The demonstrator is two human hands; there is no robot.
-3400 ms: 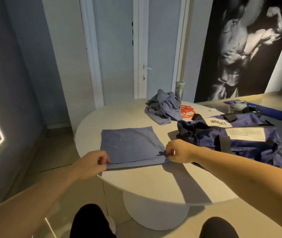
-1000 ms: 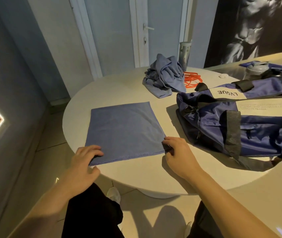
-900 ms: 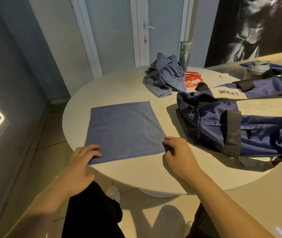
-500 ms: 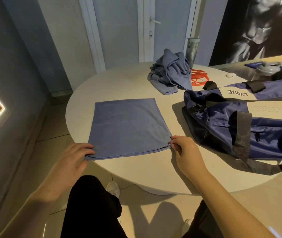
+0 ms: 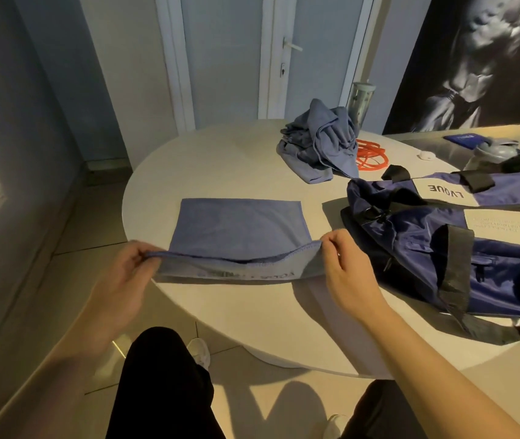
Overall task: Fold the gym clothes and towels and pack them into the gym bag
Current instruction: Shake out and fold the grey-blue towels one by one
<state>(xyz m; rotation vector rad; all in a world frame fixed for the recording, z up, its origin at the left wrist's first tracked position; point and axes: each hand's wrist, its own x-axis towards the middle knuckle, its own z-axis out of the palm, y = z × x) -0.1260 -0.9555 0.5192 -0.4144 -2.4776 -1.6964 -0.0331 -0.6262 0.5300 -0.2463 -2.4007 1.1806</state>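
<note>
Head view: well left of the gym bag (image 5: 426, 236), a person's left hand (image 5: 125, 274) pinches one near corner of a blue towel (image 5: 239, 229), raising its edge off the round table (image 5: 214, 153). The right hand (image 5: 344, 267) pinches the other corner, just beside the bag. Light and limp, the cloth sags between the grips, so the corners look the surest hold. Crumpled clothes (image 5: 318, 147) wait behind the bag.

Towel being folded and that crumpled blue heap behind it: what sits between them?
Nothing: the head view shows only bare tabletop between the towel and the crumpled heap.
</note>
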